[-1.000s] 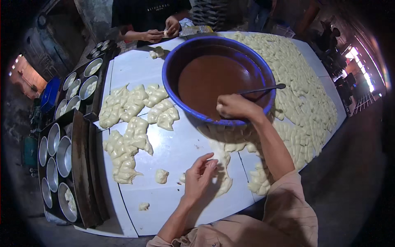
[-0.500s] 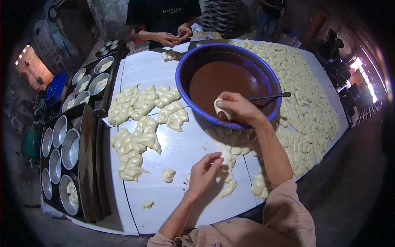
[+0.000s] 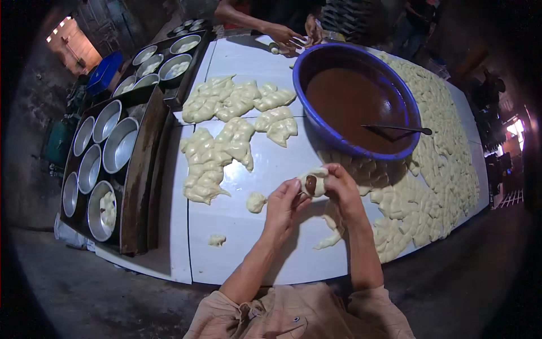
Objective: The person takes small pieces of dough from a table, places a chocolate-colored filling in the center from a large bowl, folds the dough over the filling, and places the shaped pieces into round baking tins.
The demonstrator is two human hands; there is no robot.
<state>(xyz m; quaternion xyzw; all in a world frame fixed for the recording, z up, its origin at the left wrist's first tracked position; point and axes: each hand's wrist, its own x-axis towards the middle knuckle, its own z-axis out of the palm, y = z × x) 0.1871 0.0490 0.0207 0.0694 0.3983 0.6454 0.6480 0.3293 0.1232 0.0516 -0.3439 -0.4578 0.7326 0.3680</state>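
Observation:
Between my two hands I hold a flattened piece of dough (image 3: 319,187) with a dab of brown filling (image 3: 310,185) on it. My left hand (image 3: 284,204) pinches its left edge, and my right hand (image 3: 342,194) grips the right edge. Just beyond stands a blue basin (image 3: 319,132) of brown filling, with a dark-handled utensil (image 3: 398,129) resting in it. A small dough lump (image 3: 256,202) lies to the left of my left hand. Portioned dough (image 3: 429,209) spreads over the table's right side, some of it near my right hand.
Joined clumps of dough (image 3: 206,164) lie left of the basin on the white table (image 3: 237,248). Dark trays (image 3: 135,209) with round metal tins (image 3: 101,212) stand along the left edge, some tins holding dough. Across the table, a co-worker's hands (image 3: 285,35) are busy beside the basin.
My right hand has come back from the basin to my left hand, bringing the dough with brown filling. Both hands now hold it. The view has shifted, and the co-worker's hands have moved apart.

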